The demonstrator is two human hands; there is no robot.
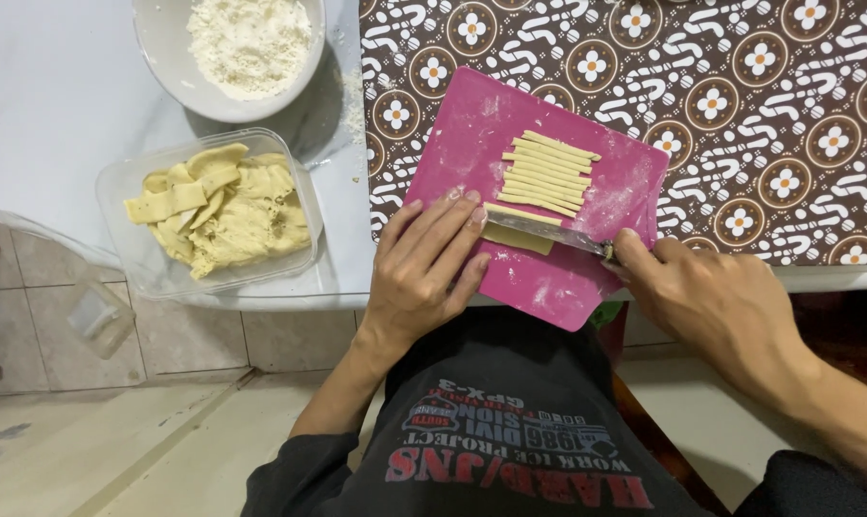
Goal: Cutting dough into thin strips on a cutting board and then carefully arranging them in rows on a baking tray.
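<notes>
So the right hand (711, 297) grips a knife (548, 231), blade down on a dough piece (517, 236) on the pink cutting board (452, 144). Left hand (424, 268) lies flat, fingers spread, steadying the dough. Cut strips (548, 172) sit just beyond; a dough tub (127, 258) and flour bowl (165, 57) share the tabletop (50, 96).

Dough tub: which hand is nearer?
Left. The left hand lies flat on the pink board, just right of the dough tub. The right hand holds the knife farther right.

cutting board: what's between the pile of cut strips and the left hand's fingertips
In the head view, one freshly cut dough strip and the knife blade lie between the strip pile and the left hand.
</notes>
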